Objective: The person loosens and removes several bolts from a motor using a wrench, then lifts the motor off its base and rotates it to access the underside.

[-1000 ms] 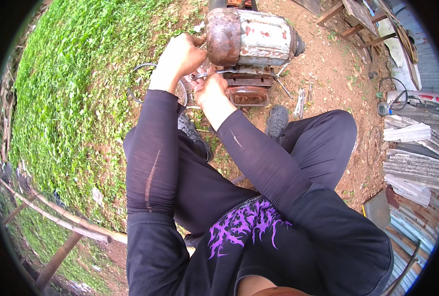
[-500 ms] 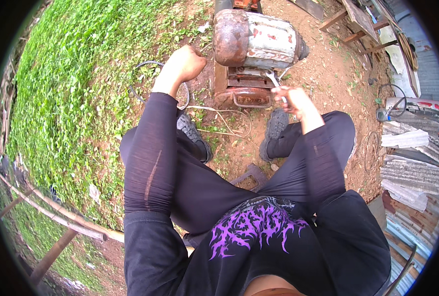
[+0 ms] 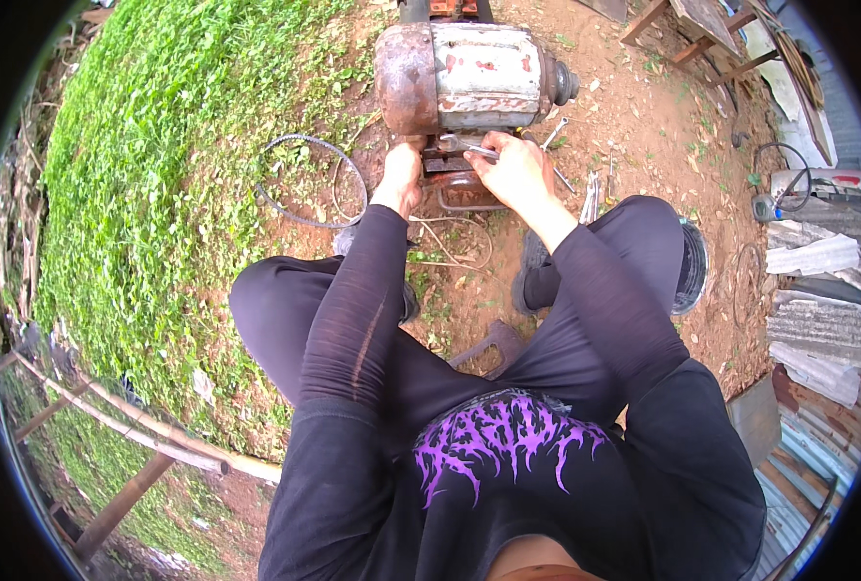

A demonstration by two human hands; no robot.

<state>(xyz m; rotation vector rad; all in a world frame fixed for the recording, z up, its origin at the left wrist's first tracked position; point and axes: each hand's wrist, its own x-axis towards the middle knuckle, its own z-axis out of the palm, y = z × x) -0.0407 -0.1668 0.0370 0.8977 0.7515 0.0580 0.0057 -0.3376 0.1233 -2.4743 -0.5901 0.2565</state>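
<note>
The wrench [image 3: 482, 152] lies at the fingertips of my right grip [image 3: 522, 174], its exposed shank pointing left from them, just below the body of the motor [image 3: 488, 73]. My right grip is closed on it, with thumb and fingers pinched together; whether its head is seated on a fastener I cannot tell at this size. My left grip [image 3: 401, 176] is to the left of the wrench and apart from it, set against the left end of the motor's base, under the rusted end cap [image 3: 406, 79]. Its fingers are curled out of view, so how far it is open and whether it has hold of anything I cannot tell. Below both grips, the rust-red base [image 3: 459, 182] shows a looped metal handle [image 3: 469, 207] at its near side. Further out, a group of spanners [image 3: 590, 198] lies on the soil to the right, a ribbed belt [image 3: 361, 172] lies looped on the grass to the left, and a thin pale cord [image 3: 450, 261] trails over the ground between my shoes.
</note>
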